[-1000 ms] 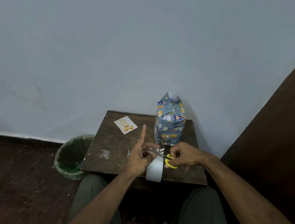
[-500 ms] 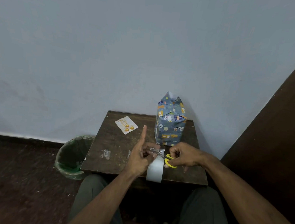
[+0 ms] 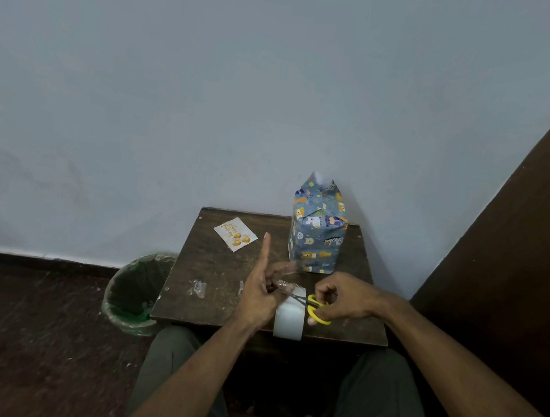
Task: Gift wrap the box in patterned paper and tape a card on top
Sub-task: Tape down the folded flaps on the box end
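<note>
The box (image 3: pixel 317 234), wrapped in blue animal-patterned paper, stands upright at the table's back right, its top flaps sticking up unfolded. A white card (image 3: pixel 235 234) with gold balloons lies at the back left. My left hand (image 3: pixel 260 292) holds a roll of clear tape (image 3: pixel 289 318) near the front edge, index finger pointing up, a strip of tape stretched from its fingers. My right hand (image 3: pixel 342 300) grips yellow-handled scissors (image 3: pixel 315 308), whose blades reach the tape strip.
The small dark wooden table (image 3: pixel 215 276) stands against a pale wall. Crumpled bits of clear tape (image 3: pixel 199 288) lie on it left of my hands. A bin with a green liner (image 3: pixel 135 292) sits on the floor to the left. A dark panel rises at right.
Both hands stay almost in place; the scissors have shifted slightly against the tape strip. The box and card have not moved.
</note>
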